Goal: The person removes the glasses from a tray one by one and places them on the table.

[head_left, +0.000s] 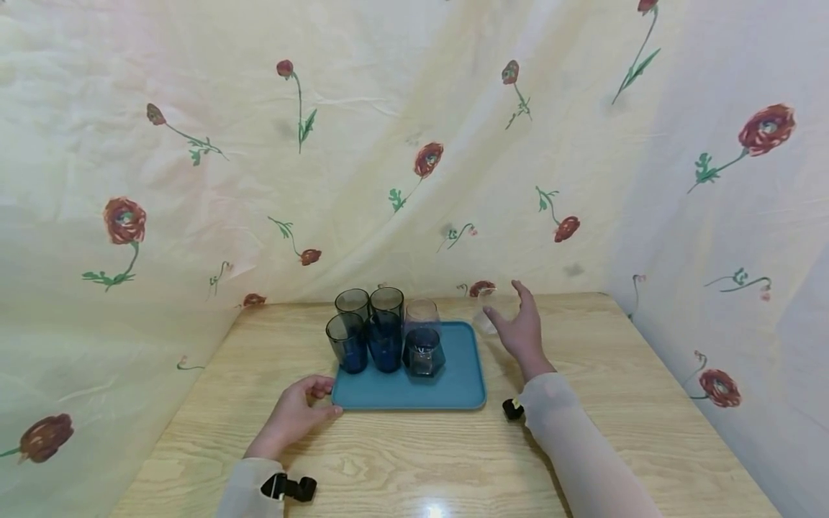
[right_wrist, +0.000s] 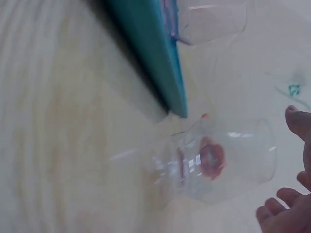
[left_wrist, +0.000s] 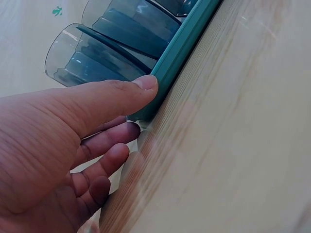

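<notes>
A blue rectangular tray (head_left: 456, 381) lies on the table with several glasses upright on it. Tall smoky glasses (head_left: 346, 349) cluster at its left. Right of them is a short, dark faceted glass (head_left: 423, 360), with a clear glass (head_left: 422, 311) behind it. My left hand (head_left: 301, 414) holds the tray's front left corner, thumb (left_wrist: 141, 90) against the rim and the other fingers curled by the short side. Off the tray's far right corner, a clear glass (right_wrist: 243, 160) stands on the table. My right hand (head_left: 521, 331) is beside it, thumb and fingers spread, apart from the glass.
The wooden table (head_left: 414, 460) extends in front of the tray and to both sides. A flower-printed cloth (head_left: 363, 144) hangs behind the table and along its sides. Each wrist wears a black strap mount, such as the left mount (head_left: 291, 488).
</notes>
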Available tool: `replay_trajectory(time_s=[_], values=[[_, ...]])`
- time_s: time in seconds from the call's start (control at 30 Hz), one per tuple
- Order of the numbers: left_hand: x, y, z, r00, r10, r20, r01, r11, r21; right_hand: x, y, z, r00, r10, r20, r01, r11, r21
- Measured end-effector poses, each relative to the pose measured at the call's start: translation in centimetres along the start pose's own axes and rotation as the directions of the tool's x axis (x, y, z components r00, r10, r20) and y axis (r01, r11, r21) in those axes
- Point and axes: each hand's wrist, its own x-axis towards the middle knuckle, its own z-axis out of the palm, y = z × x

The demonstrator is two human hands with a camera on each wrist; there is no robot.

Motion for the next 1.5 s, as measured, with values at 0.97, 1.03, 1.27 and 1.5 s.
replay_trajectory(time_s=[0.97, 1.03, 1.27, 1.5], values=[[-0.1, 0.3, -0.2, 1.000, -0.017, 0.008, 0.017, 1.000, -0.011, 0.1, -5.3, 5.0, 0.925, -0.077, 0.372, 0.001, 0.980, 0.198], [0.0, 0.2, -0.1, 1.000, -0.018, 0.006, 0.018, 1.000, -0.008, 0.2, -5.3, 5.4, 0.916, -0.061, 0.396, -0.022, 0.979, 0.203], [0.1, 0.1, 0.0, 1.000, -0.022, 0.004, 0.023, 1.000, -0.005, 0.4, -4.8, 7.1, 0.883, -0.004, 0.470, -0.092, 0.979, 0.181], [0.0, 0.0, -0.1, 1.000, -0.023, 0.006, 0.023, 1.000, -0.010, 0.4, -4.5, 8.2, 0.842, -0.037, 0.538, -0.074, 0.980, 0.183]])
